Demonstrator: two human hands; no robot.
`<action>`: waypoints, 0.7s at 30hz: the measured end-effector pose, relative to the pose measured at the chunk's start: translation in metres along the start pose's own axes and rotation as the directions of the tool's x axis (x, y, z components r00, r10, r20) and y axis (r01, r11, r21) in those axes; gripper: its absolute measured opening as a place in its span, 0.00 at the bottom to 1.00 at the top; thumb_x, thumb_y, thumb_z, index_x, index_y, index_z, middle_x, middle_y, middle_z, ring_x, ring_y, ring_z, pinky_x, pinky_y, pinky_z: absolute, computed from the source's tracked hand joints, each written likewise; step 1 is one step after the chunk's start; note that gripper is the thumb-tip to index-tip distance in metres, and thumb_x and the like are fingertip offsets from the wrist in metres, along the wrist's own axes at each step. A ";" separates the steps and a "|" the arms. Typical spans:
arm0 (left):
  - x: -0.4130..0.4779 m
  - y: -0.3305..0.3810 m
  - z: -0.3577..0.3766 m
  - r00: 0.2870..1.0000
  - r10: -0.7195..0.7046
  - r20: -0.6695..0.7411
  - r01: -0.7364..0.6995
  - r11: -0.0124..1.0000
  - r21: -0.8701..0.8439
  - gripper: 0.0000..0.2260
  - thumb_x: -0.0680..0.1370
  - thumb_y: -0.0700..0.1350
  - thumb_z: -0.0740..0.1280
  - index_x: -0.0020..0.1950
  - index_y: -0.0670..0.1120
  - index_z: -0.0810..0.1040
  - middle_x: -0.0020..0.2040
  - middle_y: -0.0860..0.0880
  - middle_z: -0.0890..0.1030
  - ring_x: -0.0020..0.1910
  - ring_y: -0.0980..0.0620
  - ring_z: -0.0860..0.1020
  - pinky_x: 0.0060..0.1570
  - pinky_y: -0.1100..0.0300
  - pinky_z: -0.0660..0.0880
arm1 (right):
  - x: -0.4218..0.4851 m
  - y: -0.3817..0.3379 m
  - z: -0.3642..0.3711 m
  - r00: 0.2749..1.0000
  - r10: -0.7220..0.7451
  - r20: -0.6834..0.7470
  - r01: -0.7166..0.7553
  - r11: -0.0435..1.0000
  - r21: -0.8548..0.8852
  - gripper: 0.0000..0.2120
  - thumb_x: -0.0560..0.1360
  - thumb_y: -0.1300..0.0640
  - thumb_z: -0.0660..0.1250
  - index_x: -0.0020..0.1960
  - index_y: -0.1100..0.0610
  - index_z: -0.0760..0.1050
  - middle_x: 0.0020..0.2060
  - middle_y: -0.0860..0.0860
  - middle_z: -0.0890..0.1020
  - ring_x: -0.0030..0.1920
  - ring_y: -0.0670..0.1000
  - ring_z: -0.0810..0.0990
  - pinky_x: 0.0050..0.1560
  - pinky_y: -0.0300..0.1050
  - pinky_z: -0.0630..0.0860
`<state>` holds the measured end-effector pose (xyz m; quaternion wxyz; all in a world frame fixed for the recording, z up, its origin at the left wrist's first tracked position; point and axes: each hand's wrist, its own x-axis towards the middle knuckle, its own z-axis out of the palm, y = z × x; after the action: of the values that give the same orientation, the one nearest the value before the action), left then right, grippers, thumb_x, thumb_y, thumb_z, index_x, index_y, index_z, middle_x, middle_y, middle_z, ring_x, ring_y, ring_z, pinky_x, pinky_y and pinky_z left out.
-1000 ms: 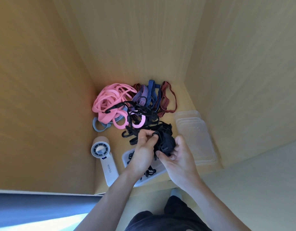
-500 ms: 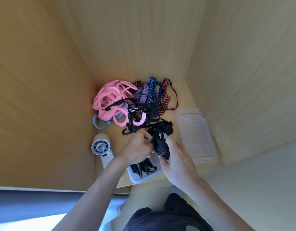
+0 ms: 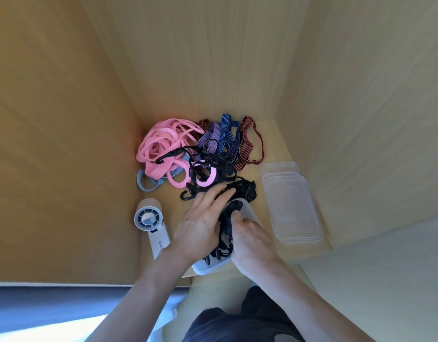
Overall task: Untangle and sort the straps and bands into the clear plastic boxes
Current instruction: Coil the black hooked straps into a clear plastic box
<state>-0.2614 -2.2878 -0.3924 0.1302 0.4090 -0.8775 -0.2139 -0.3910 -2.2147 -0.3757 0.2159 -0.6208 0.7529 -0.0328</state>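
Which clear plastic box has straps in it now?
The clear box beneath the left hand and right hand, holding black straps; the stacked boxes at right look empty.

The black bundle (image 3: 226,224) (aloft before) is now down in the box (image 3: 206,269).

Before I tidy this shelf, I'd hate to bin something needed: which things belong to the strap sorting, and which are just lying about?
In the job:
black straps, going into the clear box
black hooked cords
pink bands
striped bands
grey band
stacked clear plastic boxes

Lying about:
white handheld fan
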 end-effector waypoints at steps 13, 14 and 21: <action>0.003 -0.010 0.011 0.974 0.159 0.164 -0.182 0.974 0.138 0.24 0.80 0.47 0.61 0.77 0.49 0.67 0.77 0.53 0.64 0.70 0.49 0.65 0.67 0.52 0.69 | -0.009 0.022 -0.012 0.996 -0.088 0.015 0.084 0.986 0.144 0.17 0.82 0.53 0.62 0.67 0.58 0.68 0.60 0.51 0.75 0.58 0.51 0.76 0.54 0.39 0.71; 0.002 -0.010 0.013 0.973 0.157 0.169 -0.182 0.973 0.145 0.23 0.81 0.47 0.60 0.77 0.49 0.67 0.77 0.52 0.63 0.71 0.48 0.64 0.67 0.51 0.69 | -0.011 0.023 -0.013 0.995 -0.097 -0.011 0.097 0.987 0.129 0.15 0.82 0.52 0.60 0.66 0.58 0.69 0.62 0.51 0.73 0.59 0.51 0.75 0.56 0.40 0.72; 0.001 -0.009 0.016 0.965 0.077 0.251 -0.118 0.981 0.152 0.28 0.79 0.54 0.46 0.79 0.52 0.63 0.81 0.49 0.54 0.77 0.49 0.55 0.73 0.50 0.63 | -0.006 0.035 -0.002 0.957 -0.116 -0.264 0.104 0.993 -0.061 0.09 0.68 0.55 0.78 0.46 0.55 0.82 0.46 0.48 0.76 0.48 0.53 0.75 0.45 0.48 0.77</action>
<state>-0.2623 -2.2894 -0.4113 -0.0027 0.3451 -0.9207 -0.1824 -0.4228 -2.2020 -0.3831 0.0958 -0.6565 0.7400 -0.1107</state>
